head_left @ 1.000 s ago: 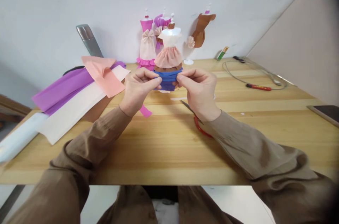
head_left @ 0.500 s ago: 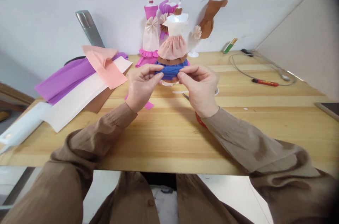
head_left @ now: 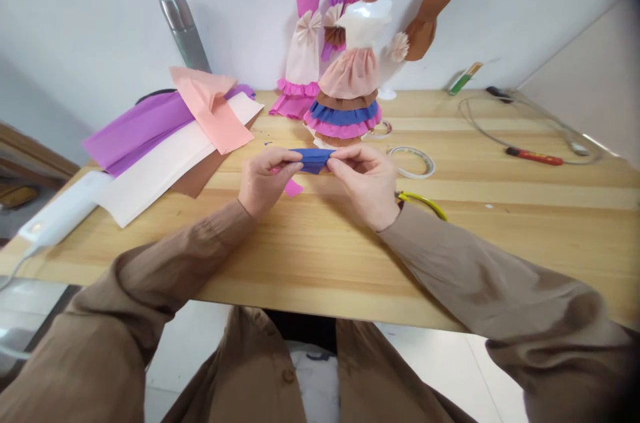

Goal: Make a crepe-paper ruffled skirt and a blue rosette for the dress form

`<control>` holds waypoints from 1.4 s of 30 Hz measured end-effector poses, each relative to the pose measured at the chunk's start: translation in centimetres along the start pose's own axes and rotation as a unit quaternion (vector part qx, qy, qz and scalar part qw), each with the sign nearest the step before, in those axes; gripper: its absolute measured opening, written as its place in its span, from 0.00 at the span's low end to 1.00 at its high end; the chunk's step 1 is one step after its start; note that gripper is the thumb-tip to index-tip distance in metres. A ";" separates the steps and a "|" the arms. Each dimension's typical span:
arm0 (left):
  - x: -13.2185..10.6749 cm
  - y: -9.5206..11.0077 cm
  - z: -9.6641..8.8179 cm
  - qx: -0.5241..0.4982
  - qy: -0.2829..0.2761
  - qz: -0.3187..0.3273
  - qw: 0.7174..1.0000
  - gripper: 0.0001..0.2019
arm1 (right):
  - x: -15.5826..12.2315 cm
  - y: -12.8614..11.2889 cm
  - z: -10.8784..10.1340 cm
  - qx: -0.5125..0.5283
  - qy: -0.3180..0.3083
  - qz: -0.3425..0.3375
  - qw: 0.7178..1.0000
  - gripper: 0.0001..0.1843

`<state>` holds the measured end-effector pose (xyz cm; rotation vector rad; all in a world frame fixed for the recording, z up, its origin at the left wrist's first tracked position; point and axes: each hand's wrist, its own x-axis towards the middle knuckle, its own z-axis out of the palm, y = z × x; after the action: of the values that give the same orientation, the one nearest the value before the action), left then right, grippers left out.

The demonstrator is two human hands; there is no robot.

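A folded strip of blue crepe paper (head_left: 314, 158) is pinched between my left hand (head_left: 265, 178) and my right hand (head_left: 367, 182), low over the wooden table (head_left: 320, 243). Both hands have fingers closed on its ends. Just behind stands a small white mannequin (head_left: 363, 20) dressed in a layered paper skirt (head_left: 345, 100) of peach, brown, blue and pink. A pink scrap (head_left: 293, 187) lies under my left hand.
Purple, white, peach and brown paper sheets (head_left: 165, 136) lie at the left, with a white glue gun (head_left: 63, 213) nearer. More dressed mannequins (head_left: 305, 50) stand at the wall. A tape ring (head_left: 411, 162), yellow-handled tool (head_left: 423, 200), red screwdriver (head_left: 533, 156) and cable (head_left: 525, 123) lie right.
My hands have come down from in front of the skirt toward the table, still holding the blue strip. The view has shifted, so the skirt's blue and pink layers now show.
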<state>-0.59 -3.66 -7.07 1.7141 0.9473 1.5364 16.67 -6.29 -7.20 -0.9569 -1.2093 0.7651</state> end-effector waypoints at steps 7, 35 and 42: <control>-0.6 -0.8 -0.8 0.038 -0.014 0.046 0.998 0.04 | -0.9 2.2 0.2 0.004 -0.027 0.005 1.000 0.05; -0.5 -2.4 -1.7 0.187 -0.063 0.103 0.975 0.04 | -0.8 2.8 -0.4 -0.233 -0.070 -0.089 0.966 0.05; -0.7 -2.1 -1.3 0.160 -0.049 0.038 0.985 0.02 | -1.0 3.2 -0.3 -0.195 -0.063 -0.035 0.978 0.03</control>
<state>-2.16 -3.10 -9.04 2.0515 1.1371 1.3873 16.79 -5.91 -10.57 -1.1912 -1.5321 0.5482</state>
